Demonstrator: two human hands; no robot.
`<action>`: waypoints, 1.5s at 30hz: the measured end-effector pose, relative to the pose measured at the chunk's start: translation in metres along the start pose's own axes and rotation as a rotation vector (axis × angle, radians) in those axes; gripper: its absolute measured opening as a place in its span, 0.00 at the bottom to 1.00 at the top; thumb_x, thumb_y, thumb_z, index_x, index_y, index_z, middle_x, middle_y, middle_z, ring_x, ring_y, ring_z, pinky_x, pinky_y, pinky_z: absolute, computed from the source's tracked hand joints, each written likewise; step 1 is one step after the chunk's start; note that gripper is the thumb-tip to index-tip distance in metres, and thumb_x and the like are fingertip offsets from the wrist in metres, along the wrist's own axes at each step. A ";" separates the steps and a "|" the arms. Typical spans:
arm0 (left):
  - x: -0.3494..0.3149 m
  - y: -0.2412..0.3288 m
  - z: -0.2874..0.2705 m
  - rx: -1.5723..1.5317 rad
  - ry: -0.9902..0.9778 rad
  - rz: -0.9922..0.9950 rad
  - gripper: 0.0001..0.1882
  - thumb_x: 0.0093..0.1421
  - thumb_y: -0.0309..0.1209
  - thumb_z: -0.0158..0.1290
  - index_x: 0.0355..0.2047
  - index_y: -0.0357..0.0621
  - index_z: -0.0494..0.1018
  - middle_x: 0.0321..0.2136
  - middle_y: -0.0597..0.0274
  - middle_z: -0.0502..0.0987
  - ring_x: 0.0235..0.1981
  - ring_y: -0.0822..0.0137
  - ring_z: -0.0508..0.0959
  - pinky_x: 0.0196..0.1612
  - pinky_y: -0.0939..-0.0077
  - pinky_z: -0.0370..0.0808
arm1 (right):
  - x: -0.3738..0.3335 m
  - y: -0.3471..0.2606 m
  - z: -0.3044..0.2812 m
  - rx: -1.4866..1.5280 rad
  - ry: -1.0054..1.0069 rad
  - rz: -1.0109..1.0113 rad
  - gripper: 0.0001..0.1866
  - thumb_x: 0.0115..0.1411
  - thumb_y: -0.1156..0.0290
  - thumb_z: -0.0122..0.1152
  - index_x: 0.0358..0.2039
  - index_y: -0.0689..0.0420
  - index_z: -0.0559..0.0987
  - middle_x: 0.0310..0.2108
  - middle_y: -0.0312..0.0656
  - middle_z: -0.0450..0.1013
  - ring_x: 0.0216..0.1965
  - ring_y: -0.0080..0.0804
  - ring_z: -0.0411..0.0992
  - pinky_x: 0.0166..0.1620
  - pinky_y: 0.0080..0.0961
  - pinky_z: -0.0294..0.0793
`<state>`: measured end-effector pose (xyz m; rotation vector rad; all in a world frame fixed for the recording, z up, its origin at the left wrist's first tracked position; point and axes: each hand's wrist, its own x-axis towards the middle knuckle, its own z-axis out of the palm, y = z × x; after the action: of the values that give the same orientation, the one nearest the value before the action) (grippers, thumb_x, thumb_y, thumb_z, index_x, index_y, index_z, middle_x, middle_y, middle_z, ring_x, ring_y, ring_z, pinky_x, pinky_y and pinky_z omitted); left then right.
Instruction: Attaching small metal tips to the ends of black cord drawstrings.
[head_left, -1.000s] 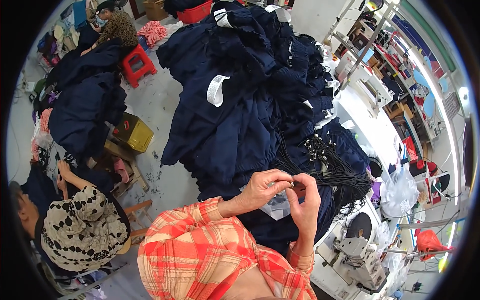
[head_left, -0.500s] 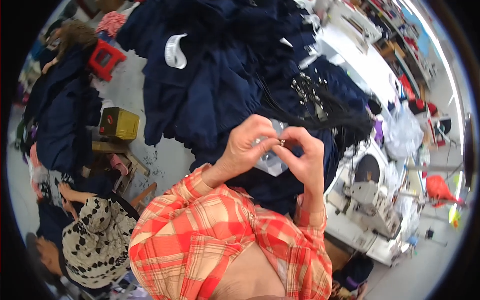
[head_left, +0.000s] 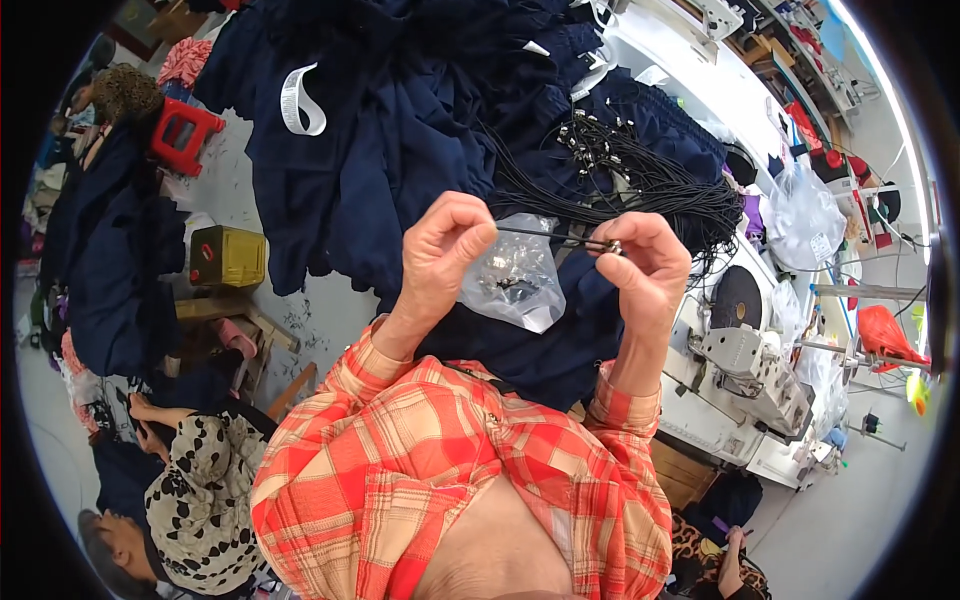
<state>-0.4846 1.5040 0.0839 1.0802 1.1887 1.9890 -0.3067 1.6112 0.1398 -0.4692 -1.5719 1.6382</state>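
Note:
A thin black cord (head_left: 555, 235) is stretched between my two hands. My left hand (head_left: 440, 252) pinches one part of it between thumb and forefinger. At the other side, my right hand (head_left: 648, 275) pinches the cord together with a small shiny metal piece (head_left: 613, 246); its exact kind is too small to tell. Below the cord, a clear plastic bag (head_left: 535, 300) with small dark and shiny pieces inside rests on navy fabric. Just beyond my right hand lies a bundle of black cords (head_left: 680, 205) with shiny metal ends (head_left: 592, 140).
Navy garments (head_left: 350, 190) are heaped ahead, with a white printed strip (head_left: 292, 100) on top. Sewing machines (head_left: 750, 365) stand on white tables at right. At left are a red stool (head_left: 185, 135), a yellow-black tin (head_left: 230, 255) and a co-worker in a spotted top (head_left: 210, 490).
My hands have moved apart, left hand leftward and right hand rightward, drawing the black cord out between them. The plastic bag and its contents now show between my hands.

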 end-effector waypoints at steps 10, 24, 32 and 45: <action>-0.010 0.020 0.003 0.136 -0.391 -0.375 0.06 0.59 0.24 0.47 0.32 0.33 0.72 0.26 0.61 0.75 0.30 0.75 0.74 0.37 0.82 0.70 | 0.050 -0.019 -0.043 -0.155 0.252 -0.094 0.08 0.55 0.79 0.53 0.37 0.66 0.71 0.30 0.41 0.69 0.24 0.25 0.69 0.30 0.21 0.74; -0.035 -0.028 0.012 0.795 -0.596 -0.010 0.12 0.54 0.22 0.49 0.40 0.36 0.69 0.38 0.46 0.72 0.41 0.46 0.72 0.42 0.65 0.71 | 0.113 0.071 -0.070 -1.629 0.288 -0.269 0.12 0.52 0.67 0.58 0.37 0.55 0.75 0.32 0.39 0.73 0.37 0.38 0.72 0.39 0.32 0.71; -0.030 -0.119 0.007 1.232 -0.561 0.269 0.14 0.52 0.26 0.47 0.40 0.34 0.69 0.35 0.42 0.72 0.38 0.49 0.73 0.43 0.61 0.70 | 0.084 0.084 0.016 -1.449 -0.360 -0.090 0.08 0.50 0.65 0.55 0.30 0.53 0.77 0.28 0.43 0.75 0.32 0.40 0.75 0.32 0.36 0.75; -0.019 -0.099 0.011 1.277 -0.883 0.191 0.24 0.45 0.27 0.51 0.45 0.37 0.63 0.33 0.43 0.70 0.35 0.43 0.70 0.39 0.56 0.68 | 0.072 0.135 0.006 -1.323 -0.221 -0.270 0.07 0.35 0.68 0.58 0.16 0.57 0.77 0.18 0.44 0.74 0.23 0.41 0.74 0.23 0.35 0.71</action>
<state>-0.4591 1.5371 -0.0084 2.3495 1.7745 0.4060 -0.3939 1.6741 0.0309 -0.6794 -2.6114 0.2524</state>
